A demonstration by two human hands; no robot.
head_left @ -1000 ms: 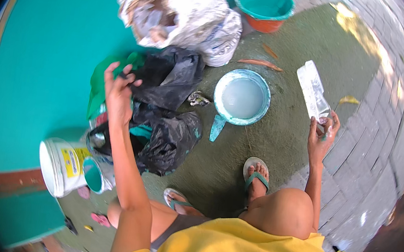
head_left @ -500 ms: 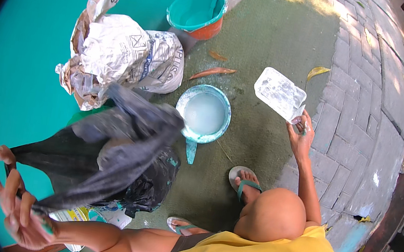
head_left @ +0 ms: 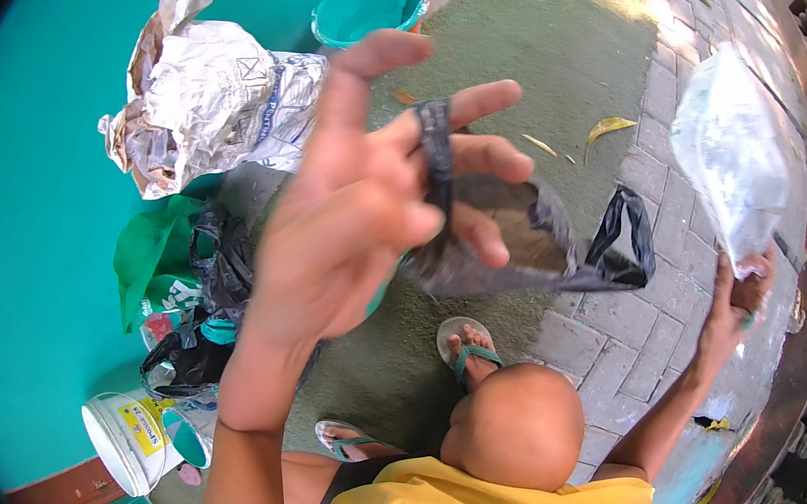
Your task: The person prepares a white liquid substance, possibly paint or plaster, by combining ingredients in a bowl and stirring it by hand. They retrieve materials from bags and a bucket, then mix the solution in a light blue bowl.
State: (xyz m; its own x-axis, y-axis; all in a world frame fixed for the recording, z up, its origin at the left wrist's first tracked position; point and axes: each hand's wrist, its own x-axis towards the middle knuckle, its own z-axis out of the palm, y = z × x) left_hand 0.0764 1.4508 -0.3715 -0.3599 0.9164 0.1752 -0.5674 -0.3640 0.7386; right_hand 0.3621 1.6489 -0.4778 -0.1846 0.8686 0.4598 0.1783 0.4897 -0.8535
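Note:
My left hand (head_left: 342, 219) is raised in the middle with its fingers spread. A handle of a black plastic bag (head_left: 498, 264) is hooked around those fingers, and the bag stretches out to the right of the hand, its other handle loop hanging free. At the far right my right hand (head_left: 738, 298) pinches the lower end of a clear plastic container (head_left: 733, 156), smeared whitish and tilted up. The left hand and the bag cover most of the floor between the sacks and my feet.
White sacks (head_left: 206, 92) lean by the teal wall, a green basin (head_left: 368, 11) behind them. Nearer are a green bag (head_left: 150, 261), crumpled black plastic (head_left: 221, 265) and a white bucket (head_left: 118, 444) on its side. Grey paving (head_left: 664, 219) runs along the right.
My left hand has swung right and up, drawing the black bag away from the pile by the wall. The right hand has carried the clear container farther right. The pot of whitish liquid is now hidden.

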